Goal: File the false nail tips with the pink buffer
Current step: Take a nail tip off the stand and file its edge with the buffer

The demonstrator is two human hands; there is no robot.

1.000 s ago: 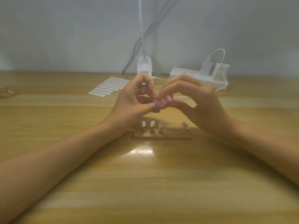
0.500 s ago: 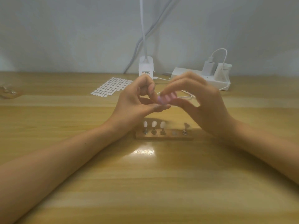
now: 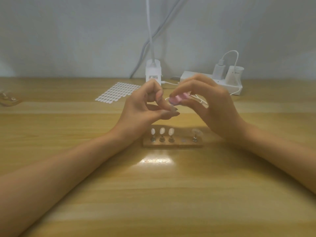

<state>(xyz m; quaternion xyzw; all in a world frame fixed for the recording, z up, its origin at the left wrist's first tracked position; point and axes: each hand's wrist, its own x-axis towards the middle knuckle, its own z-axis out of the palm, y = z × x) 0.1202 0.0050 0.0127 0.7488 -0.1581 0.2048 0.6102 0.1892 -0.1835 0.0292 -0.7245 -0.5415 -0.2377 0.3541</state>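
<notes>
My right hand (image 3: 213, 106) pinches a small pink buffer (image 3: 177, 100) between thumb and fingers, raised above the table. My left hand (image 3: 145, 108) sits just left of it with thumb and fingers pinched together, apparently around a nail tip that is too small and blurred to make out. Below both hands a wooden holder (image 3: 172, 143) lies on the table. Three white nail tips (image 3: 162, 131) stand on its left pegs, one peg hole is bare, and a clear tip (image 3: 196, 132) stands on the right peg.
A sheet of adhesive tabs (image 3: 118, 91) lies at the back left. A white lamp base (image 3: 153, 72) and a power strip with chargers (image 3: 222, 77) stand against the wall, with a white cable (image 3: 201, 101) trailing behind my hands. Something clear sits at the far left edge (image 3: 8, 100).
The pink buffer in my right hand has shifted up and slightly right, away from my left fingertips. My left hand stays nearly in place.
</notes>
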